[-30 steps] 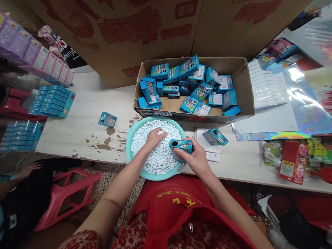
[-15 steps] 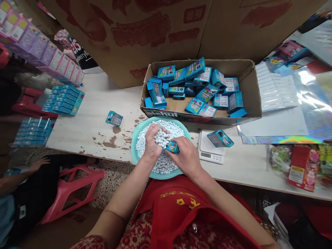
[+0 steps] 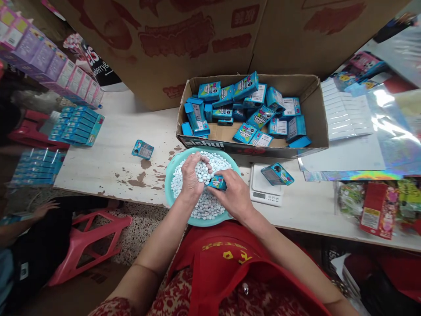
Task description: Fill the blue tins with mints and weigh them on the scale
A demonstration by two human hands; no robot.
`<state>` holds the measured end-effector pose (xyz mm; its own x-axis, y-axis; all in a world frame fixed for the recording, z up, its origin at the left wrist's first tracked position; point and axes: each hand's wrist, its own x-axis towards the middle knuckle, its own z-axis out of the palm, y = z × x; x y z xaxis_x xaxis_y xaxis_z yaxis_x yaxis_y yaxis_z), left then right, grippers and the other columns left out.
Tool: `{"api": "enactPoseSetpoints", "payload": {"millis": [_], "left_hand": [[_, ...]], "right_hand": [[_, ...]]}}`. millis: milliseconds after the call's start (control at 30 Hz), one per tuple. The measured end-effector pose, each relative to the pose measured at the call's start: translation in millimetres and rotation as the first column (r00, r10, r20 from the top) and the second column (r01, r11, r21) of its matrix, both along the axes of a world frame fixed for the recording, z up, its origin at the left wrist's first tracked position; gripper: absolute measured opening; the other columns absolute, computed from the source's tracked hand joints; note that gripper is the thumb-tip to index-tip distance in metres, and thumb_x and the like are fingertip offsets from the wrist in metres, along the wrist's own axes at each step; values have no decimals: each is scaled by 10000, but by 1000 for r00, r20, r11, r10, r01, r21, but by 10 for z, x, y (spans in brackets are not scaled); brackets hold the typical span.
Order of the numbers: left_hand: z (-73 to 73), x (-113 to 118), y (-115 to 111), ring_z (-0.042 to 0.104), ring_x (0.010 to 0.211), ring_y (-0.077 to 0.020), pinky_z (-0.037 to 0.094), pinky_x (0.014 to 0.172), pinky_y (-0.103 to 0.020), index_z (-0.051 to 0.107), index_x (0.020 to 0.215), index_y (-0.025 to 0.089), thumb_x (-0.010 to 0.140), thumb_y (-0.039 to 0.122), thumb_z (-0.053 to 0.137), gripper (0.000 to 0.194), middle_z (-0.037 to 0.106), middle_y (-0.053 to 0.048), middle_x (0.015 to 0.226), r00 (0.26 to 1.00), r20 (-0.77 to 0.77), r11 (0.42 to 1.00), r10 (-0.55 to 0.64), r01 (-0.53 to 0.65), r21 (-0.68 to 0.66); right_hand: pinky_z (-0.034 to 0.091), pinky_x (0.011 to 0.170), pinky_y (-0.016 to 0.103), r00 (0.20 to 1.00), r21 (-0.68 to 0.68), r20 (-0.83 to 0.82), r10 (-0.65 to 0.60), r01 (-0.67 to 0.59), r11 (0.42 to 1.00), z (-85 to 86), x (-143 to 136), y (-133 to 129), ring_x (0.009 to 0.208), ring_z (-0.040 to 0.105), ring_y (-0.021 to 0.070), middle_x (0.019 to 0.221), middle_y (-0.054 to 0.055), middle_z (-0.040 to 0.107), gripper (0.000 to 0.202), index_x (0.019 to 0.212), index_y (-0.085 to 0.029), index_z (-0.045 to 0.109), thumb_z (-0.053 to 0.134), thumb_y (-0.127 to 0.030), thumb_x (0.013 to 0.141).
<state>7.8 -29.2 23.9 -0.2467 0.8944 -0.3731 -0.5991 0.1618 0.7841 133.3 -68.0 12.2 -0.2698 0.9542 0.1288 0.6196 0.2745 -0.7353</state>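
Note:
My left hand (image 3: 192, 177) is cupped around a heap of small pale candies (image 3: 203, 172) above a turquoise basin (image 3: 169, 184). In my right hand (image 3: 235, 193) is a small blue candy box (image 3: 217, 182), tilted on its side with one end against the candies in my left palm. More loose white candies (image 3: 208, 206) fill the basin under both hands. Just right of the basin, a white digital scale (image 3: 266, 193) stands on the table with another blue box (image 3: 277, 174) lying at its upper edge.
A carton (image 3: 324, 118) holding several blue boxes stands behind the basin, before a large cardboard box (image 3: 197, 39). One blue box (image 3: 142, 149) lies left on the table. Stacked blue boxes (image 3: 79, 125) line the left edge. Another person's hand (image 3: 46, 208) and a pink stool (image 3: 88, 241) are lower left.
The heap in my left hand looks smaller, with fewer candies at the box's end. Both hands stay over the basin; the whole view has shifted slightly.

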Motion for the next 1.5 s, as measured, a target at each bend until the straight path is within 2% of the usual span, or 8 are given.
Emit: {"api": "enactPoseSetpoints", "payload": {"millis": [133, 333, 467, 667, 800, 967, 1333, 1500], "left_hand": [[32, 35, 14, 533, 504, -90, 435, 471, -226, 523, 630, 168, 717, 359, 707, 279, 538, 21, 612, 1000, -29, 1000, 5, -6, 0], [50, 58, 35, 528, 483, -96, 449, 504, -245, 501, 579, 177, 740, 381, 690, 321, 492, 32, 544, 991, -129, 999, 22, -19, 25], [57, 70, 53, 553, 507, -104, 475, 556, -258, 508, 549, 174, 765, 376, 662, 334, 508, 22, 528, 983, -178, 999, 43, -36, 40], [65, 115, 44, 555, 510, -97, 478, 530, -240, 536, 592, 165, 753, 407, 701, 335, 541, 20, 566, 986, -150, 998, 69, -69, 4], [77, 125, 43, 551, 507, -89, 459, 493, -222, 544, 646, 164, 747, 407, 712, 312, 556, 22, 606, 983, -153, 995, 102, -97, 37], [96, 132, 54, 526, 460, -88, 455, 486, -225, 532, 670, 173, 757, 429, 694, 316, 511, 41, 540, 986, -154, 997, 66, -61, 39], [166, 143, 46, 543, 484, -95, 463, 514, -224, 544, 683, 168, 765, 389, 676, 270, 534, 37, 540, 967, -237, 995, 95, -86, 47], [164, 164, -7, 548, 466, -96, 443, 505, -212, 551, 710, 175, 788, 358, 652, 223, 533, 41, 508, 969, -247, 998, 24, -9, 61]], "right_hand": [[487, 787, 379, 1000, -25, -29, 8, -8, 1000, -23, -12, 8, 941, 609, 270, 978, 86, 642, 286, 1035, -201, 576, 701, -298, 797], [486, 787, 368, 993, -67, -104, -58, 52, 996, -9, -1, 29, 943, 613, 260, 987, 74, 632, 274, 1019, -216, 569, 698, -305, 795], [486, 798, 370, 988, -86, -143, -51, 39, 996, -5, 5, 33, 948, 613, 259, 987, 76, 631, 277, 1007, -212, 567, 710, -292, 783], [487, 809, 371, 979, -99, -185, -83, 66, 993, 2, 12, 8, 951, 612, 253, 981, 67, 627, 265, 1004, -223, 568, 696, -296, 784], [488, 797, 372, 977, -79, -199, -81, 67, 995, 29, 30, 8, 941, 610, 254, 971, 71, 626, 259, 1000, -213, 574, 692, -288, 782], [480, 786, 368, 978, -77, -192, -81, 67, 995, 17, 70, 44, 933, 616, 250, 968, 65, 641, 238, 989, -225, 582, 686, -302, 789], [403, 823, 387, 981, -54, -149, -127, 120, 991, 7, 0, 15, 949, 632, 250, 953, 37, 671, 279, 974, -218, 580, 741, -301, 762], [417, 827, 379, 971, -84, -188, -145, 131, 988, 15, 44, 10, 951, 627, 239, 961, 35, 671, 258, 976, -235, 585, 728, -311, 775]]}}
